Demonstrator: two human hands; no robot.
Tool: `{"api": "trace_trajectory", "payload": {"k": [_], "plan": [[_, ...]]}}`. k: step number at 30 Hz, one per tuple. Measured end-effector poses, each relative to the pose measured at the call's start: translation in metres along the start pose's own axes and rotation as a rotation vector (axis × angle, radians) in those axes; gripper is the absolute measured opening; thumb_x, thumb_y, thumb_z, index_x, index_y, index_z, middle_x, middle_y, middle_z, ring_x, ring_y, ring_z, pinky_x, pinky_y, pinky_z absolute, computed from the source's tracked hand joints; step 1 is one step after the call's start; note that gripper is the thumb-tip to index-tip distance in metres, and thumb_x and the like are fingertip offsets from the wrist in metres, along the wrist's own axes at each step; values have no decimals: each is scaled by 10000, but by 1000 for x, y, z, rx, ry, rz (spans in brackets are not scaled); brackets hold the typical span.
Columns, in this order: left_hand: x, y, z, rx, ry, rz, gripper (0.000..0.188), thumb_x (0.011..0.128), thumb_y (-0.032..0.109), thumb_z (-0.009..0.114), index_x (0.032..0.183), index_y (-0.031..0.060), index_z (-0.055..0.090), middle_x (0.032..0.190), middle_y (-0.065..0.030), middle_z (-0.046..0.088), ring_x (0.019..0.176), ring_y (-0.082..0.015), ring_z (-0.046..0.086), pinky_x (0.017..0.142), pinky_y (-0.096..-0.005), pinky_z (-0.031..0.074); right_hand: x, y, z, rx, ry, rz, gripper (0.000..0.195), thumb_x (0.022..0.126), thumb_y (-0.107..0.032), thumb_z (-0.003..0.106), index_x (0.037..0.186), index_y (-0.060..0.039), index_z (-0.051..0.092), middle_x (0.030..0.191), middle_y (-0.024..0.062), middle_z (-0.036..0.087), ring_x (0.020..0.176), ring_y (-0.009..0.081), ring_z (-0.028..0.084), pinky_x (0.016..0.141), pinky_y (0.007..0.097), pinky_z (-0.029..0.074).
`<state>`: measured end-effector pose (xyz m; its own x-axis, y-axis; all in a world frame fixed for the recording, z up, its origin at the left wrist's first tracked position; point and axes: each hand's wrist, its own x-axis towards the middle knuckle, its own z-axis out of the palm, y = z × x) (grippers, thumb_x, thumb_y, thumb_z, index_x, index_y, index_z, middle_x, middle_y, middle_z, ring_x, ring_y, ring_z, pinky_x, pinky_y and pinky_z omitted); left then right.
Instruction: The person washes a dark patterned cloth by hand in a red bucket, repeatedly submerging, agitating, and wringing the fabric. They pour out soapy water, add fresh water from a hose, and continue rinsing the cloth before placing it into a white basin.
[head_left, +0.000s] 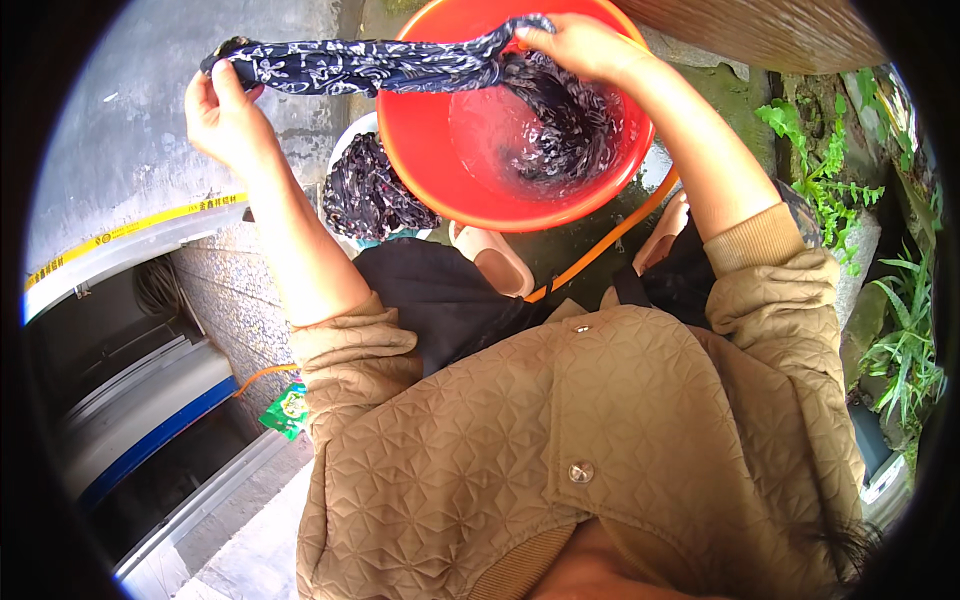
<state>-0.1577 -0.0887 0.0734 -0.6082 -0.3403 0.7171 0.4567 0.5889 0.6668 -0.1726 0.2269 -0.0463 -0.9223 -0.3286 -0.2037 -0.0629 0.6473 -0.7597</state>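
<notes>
A wet dark blue cloth with a white pattern is stretched sideways between my hands. My left hand pinches its end at the upper left, beyond the basin's rim. My right hand grips it above the red plastic basin. From there the rest of the cloth hangs down and lies bunched in the water in the basin. Beside the basin, at its lower left, more dark patterned cloth is heaped in a white container.
An orange hose runs over the wet ground below the basin, near my pink clogs. Green plants grow at the right. A grey panel with a yellow strip stands at the left, and a green packet lies lower down.
</notes>
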Motion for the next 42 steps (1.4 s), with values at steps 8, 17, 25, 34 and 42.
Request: {"api": "trace_trajectory", "payload": {"k": [8, 17, 25, 34, 42], "plan": [[-27, -26, 30, -333, -288, -480, 91, 922, 75, 606, 934, -5, 649, 814, -71, 673, 704, -136, 638, 625, -279, 519, -22, -27, -24, 534, 285, -94, 344, 937, -325, 582, 1054, -7, 646, 839, 112, 680, 671, 175, 633, 639, 343, 517], [-62, -11, 34, -984, -365, -1071, 128, 909, 136, 613, 977, 33, 580, 947, -157, 669, 869, -350, 657, 778, -474, 565, -39, -62, 3, 383, -65, -303, 526, 821, -351, 718, 1142, 52, 610, 1135, 251, 642, 1086, 357, 620, 948, 419, 473], [-94, 42, 75, -739, -414, -646, 490, 884, 185, 673, 1294, 54, 440, 1033, -116, 604, 867, -279, 665, 764, -405, 565, -2, -28, 33, 905, 210, -343, 282, 934, -131, 498, 1114, 28, 646, 993, 127, 686, 899, 190, 634, 849, 305, 491], [-101, 1, 83, -323, -627, -417, 573, 916, 88, 605, 1396, 144, 296, 1153, -114, 592, 953, -181, 626, 807, -298, 522, -16, -40, -19, 930, 113, -259, 309, 998, -224, 457, 1099, 11, 630, 1016, 132, 667, 935, 196, 601, 857, 336, 469], [-127, -7, 88, -89, -768, -271, 482, 926, 266, 656, 1262, 116, 344, 1281, -146, 490, 1099, -345, 592, 864, -505, 551, -22, -39, -13, 528, 153, -405, 371, 1017, -239, 407, 1170, 15, 629, 1146, 191, 659, 1060, 282, 613, 981, 364, 428]]}}
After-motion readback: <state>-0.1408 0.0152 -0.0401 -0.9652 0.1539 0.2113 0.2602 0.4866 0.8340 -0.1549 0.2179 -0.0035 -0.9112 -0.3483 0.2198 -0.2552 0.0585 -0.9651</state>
